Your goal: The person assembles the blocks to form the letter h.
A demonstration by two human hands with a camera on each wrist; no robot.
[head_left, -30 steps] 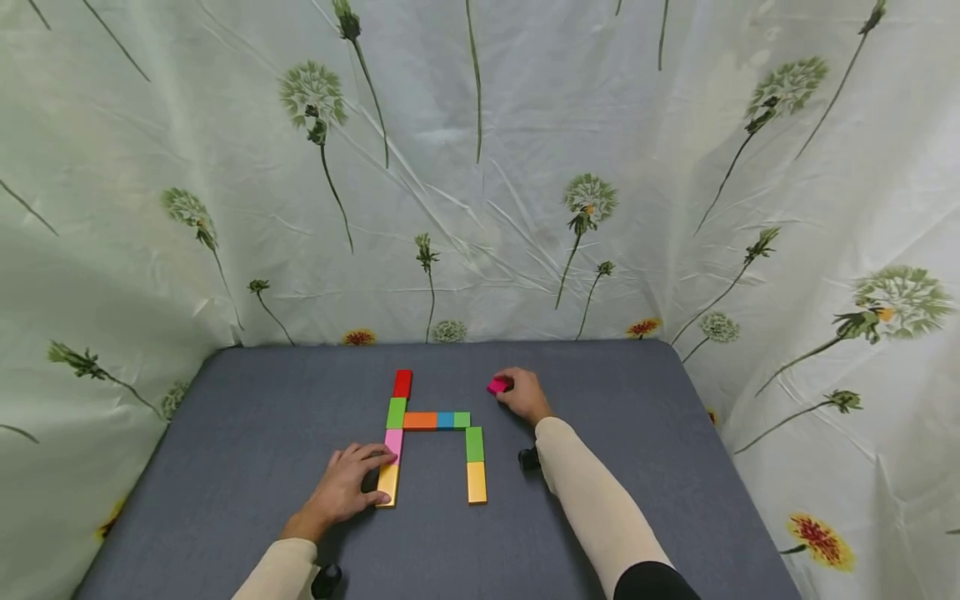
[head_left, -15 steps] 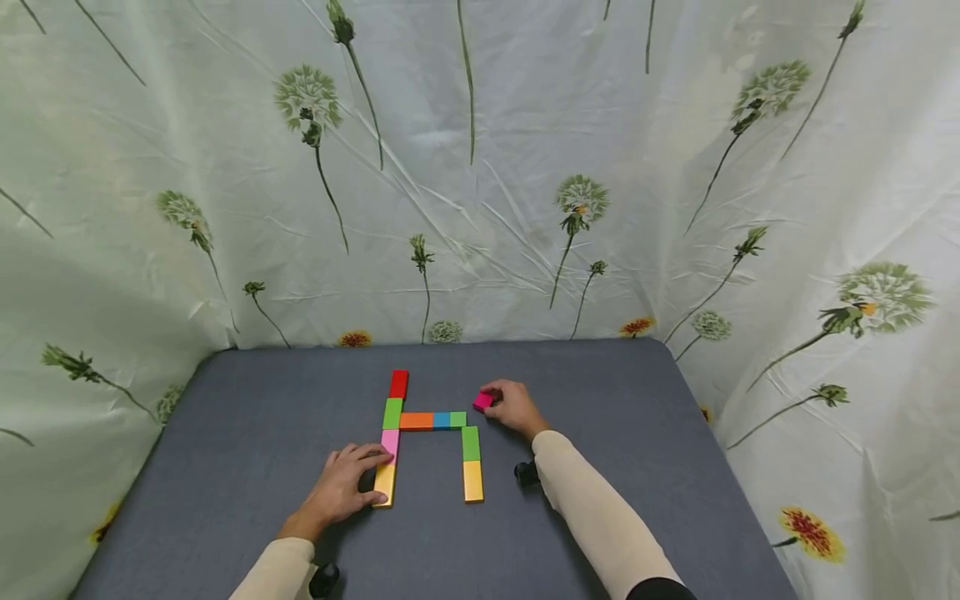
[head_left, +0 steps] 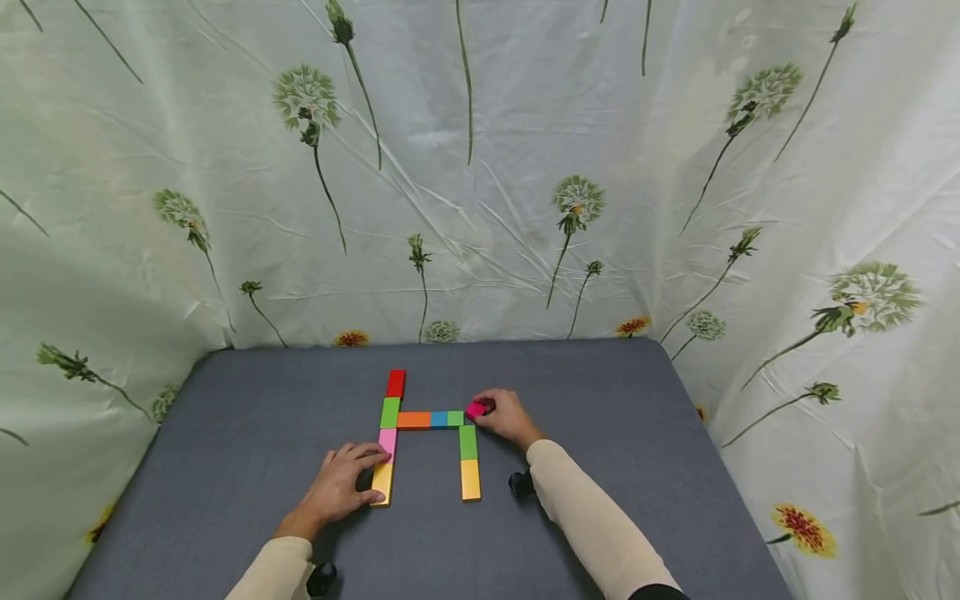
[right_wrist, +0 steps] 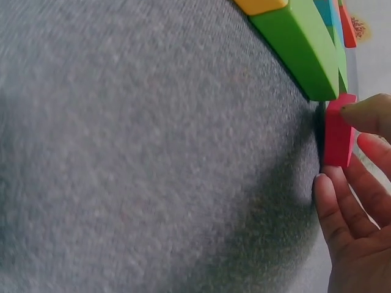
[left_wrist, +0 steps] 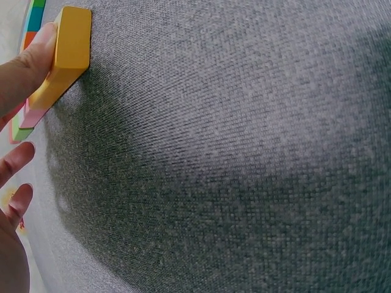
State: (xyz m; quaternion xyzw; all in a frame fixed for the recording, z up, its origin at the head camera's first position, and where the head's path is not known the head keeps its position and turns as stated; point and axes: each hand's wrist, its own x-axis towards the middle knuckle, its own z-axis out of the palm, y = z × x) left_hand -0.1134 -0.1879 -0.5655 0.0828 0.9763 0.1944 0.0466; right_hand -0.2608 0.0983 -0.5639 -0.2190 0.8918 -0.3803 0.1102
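My right hand point(head_left: 510, 417) pinches a magenta wooden block point(right_wrist: 337, 137) between thumb and fingers. In the head view, the block is just right of the small green block point(head_left: 455, 418) and close above the longer green block point(head_left: 468, 442). My left hand point(head_left: 337, 483) rests at the left column: its thumb touches the yellow block point(left_wrist: 73, 39) and its fingertips reach the pink block point(head_left: 387, 439). Above these lie a green block point(head_left: 390, 412) and a red block point(head_left: 396, 383). An orange block point(head_left: 414, 421) and a blue block point(head_left: 438, 420) form a crossbar with the small green one.
Below the longer green block is a second yellow block point(head_left: 470, 480). All the blocks lie on a table point(head_left: 585, 383) with a dark grey fabric top. A white curtain point(head_left: 510, 217) printed with dandelions hangs behind and at both sides.
My right hand has carried the magenta block leftward and nearer, from the right up to the crossbar's right end. My left hand has stayed at the left column. The head view has shifted slightly.
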